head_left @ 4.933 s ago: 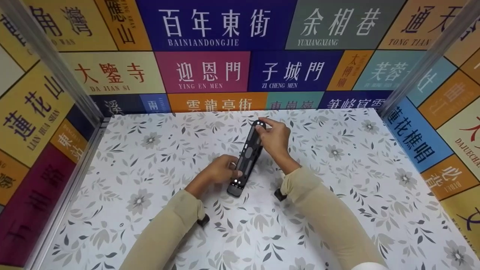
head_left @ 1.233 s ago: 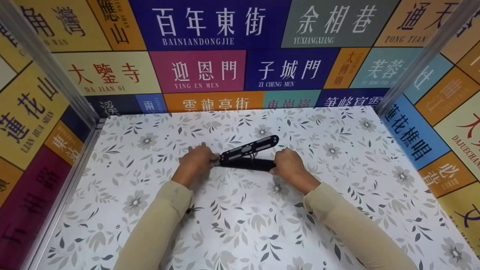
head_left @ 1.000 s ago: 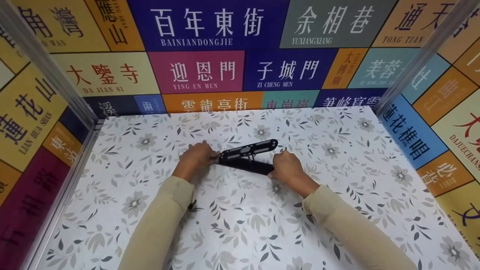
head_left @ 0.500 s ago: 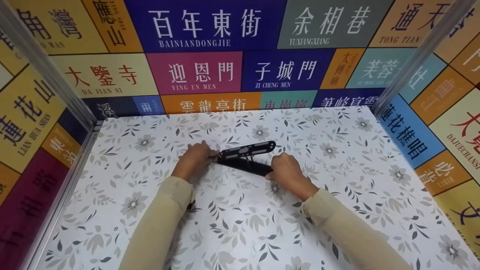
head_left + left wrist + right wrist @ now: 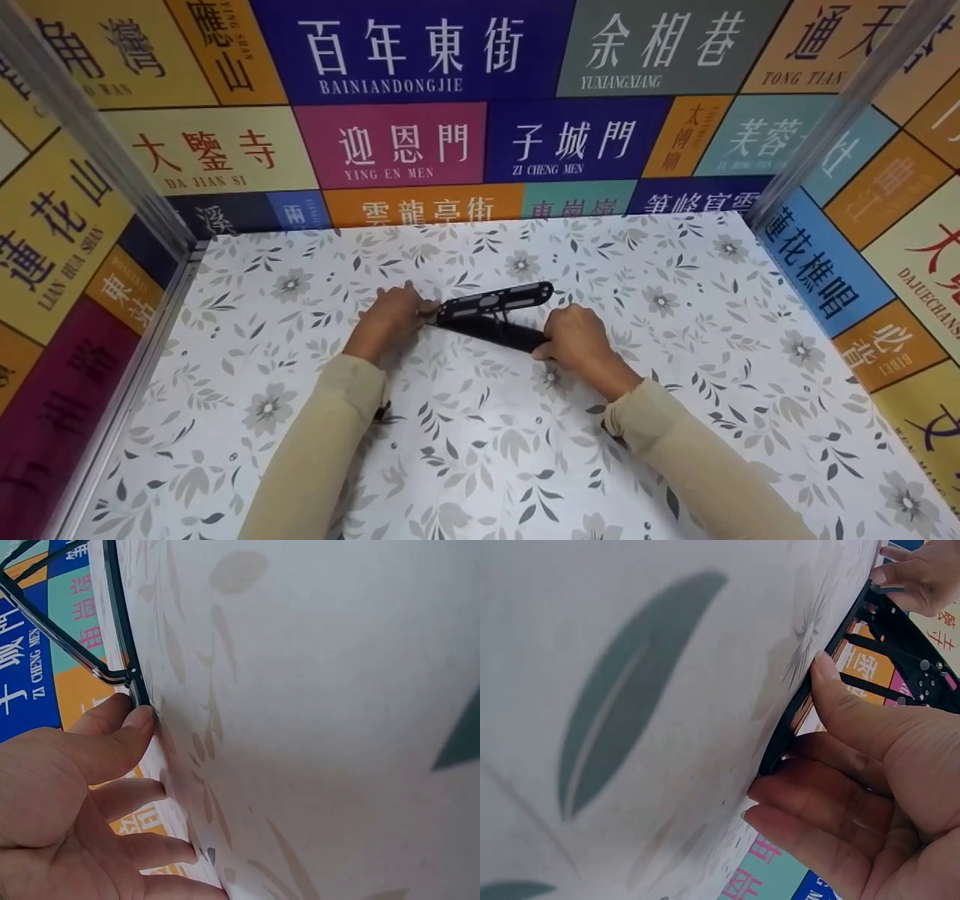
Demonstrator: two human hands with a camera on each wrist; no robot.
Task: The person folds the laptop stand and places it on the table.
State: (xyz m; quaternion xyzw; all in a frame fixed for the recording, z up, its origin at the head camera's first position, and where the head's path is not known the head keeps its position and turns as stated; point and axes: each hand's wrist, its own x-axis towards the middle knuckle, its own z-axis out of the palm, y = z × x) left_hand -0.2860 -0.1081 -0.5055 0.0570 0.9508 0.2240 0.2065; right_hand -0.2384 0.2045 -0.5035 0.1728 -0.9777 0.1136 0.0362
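Observation:
A black folding stand (image 5: 491, 302), its upper arm set with grey pads, is spread into a V on the floral table in the head view. Thin struts join the raised arm to the lower bar. My left hand (image 5: 390, 319) pinches the hinge end between thumb and forefinger; its other fingers rest near the table in the left wrist view, where the stand's dark edge (image 5: 122, 615) runs upward. My right hand (image 5: 579, 341) grips the far end of the lower bar. In the right wrist view its thumb lies along the bar (image 5: 784, 736), with fingers curled beneath.
A white table (image 5: 480, 465) with a grey leaf print spreads under both forearms. Behind it and at the sides stand panels (image 5: 405, 142) of coloured blocks with Chinese lettering. Metal posts (image 5: 112, 127) rise at the back corners.
Earliest, the stand was folded narrow and pointed away; now it is unfolded and turned crosswise. Over the last second its right end came slightly nearer with the right hand. Both grips stay the same.

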